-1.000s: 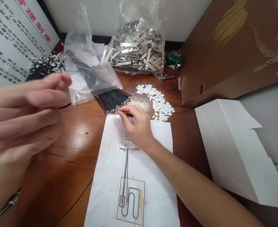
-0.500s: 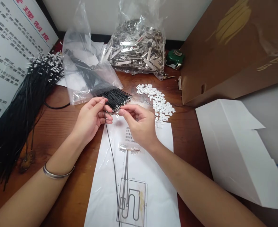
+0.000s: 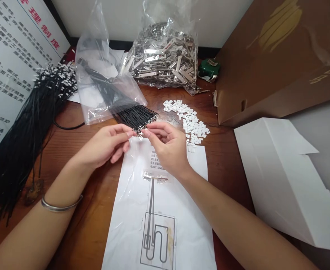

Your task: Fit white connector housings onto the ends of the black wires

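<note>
My left hand (image 3: 108,144) is pinched, its thumb and forefinger touching the near ends of a bundle of black wires (image 3: 135,114). These wires end in small shiny metal tips and partly lie inside a clear plastic bag (image 3: 111,90). From the other side, my right hand (image 3: 167,144) pinches close to the same tips, its fingertips a short gap from the left ones. Whatever either pinch holds is too small to make out. Small white plastic housings (image 3: 191,122) lie in a loose heap to the right of my right hand.
A printed drawing sheet (image 3: 131,210) lies under my hands. Behind stands a clear bag of flat metal pieces (image 3: 162,60), with a green tape measure (image 3: 209,70) beside it. Black wires with white ends (image 3: 21,127) are heaped left. A brown box (image 3: 246,63) and folded white card (image 3: 277,180) stand right.
My left hand has let go of the single black wire that hung across the sheet; that wire is out of sight. The hand has turned and moved to the wire tips. My right hand barely moved.
</note>
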Action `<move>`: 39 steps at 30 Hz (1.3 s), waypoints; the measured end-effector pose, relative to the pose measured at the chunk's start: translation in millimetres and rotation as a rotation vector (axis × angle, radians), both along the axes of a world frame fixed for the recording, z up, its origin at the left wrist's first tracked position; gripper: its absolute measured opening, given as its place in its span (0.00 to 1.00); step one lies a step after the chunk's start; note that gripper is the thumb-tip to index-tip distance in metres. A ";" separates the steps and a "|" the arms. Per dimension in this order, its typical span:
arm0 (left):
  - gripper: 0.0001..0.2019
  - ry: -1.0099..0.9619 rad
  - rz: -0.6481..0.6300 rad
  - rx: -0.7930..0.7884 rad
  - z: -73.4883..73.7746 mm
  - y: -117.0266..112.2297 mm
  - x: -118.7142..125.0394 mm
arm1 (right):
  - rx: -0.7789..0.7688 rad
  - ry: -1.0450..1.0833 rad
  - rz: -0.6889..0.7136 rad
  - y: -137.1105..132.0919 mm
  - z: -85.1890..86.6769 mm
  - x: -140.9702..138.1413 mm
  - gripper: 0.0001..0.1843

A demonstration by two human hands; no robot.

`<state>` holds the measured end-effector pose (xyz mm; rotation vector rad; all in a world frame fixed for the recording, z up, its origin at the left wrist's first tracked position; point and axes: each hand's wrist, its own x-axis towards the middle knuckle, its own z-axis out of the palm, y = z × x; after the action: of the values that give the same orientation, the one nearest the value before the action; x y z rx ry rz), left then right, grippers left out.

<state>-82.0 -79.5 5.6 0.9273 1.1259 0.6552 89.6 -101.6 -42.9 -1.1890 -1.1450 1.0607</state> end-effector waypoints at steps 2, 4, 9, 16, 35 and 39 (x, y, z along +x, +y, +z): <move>0.08 -0.020 0.049 0.057 -6.7 -7.4 10.5 | -0.026 0.021 0.008 0.1 1.3 -0.1 0.08; 0.09 -0.039 0.107 0.116 -11.9 -13.6 19.7 | -0.046 0.054 0.022 0.0 2.3 -0.2 0.08; 0.10 -0.055 0.137 0.225 -17.0 -21.5 26.7 | -0.007 0.099 0.043 -0.2 2.1 -0.6 0.05; 0.10 0.027 0.157 0.351 -20.1 -27.6 27.3 | 0.120 -0.044 0.012 -1.0 0.5 1.0 0.04; 0.08 0.076 0.290 0.420 -20.9 -30.6 29.1 | 0.082 -0.042 0.064 -2.6 2.5 2.5 0.03; 0.08 0.089 0.280 0.441 -22.7 -30.7 28.4 | 0.071 -0.045 0.066 -3.3 2.8 2.3 0.03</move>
<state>-53.7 -110.3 -17.0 1.1900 1.2267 1.1312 91.8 -104.9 -40.1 -1.1304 -1.2549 1.0389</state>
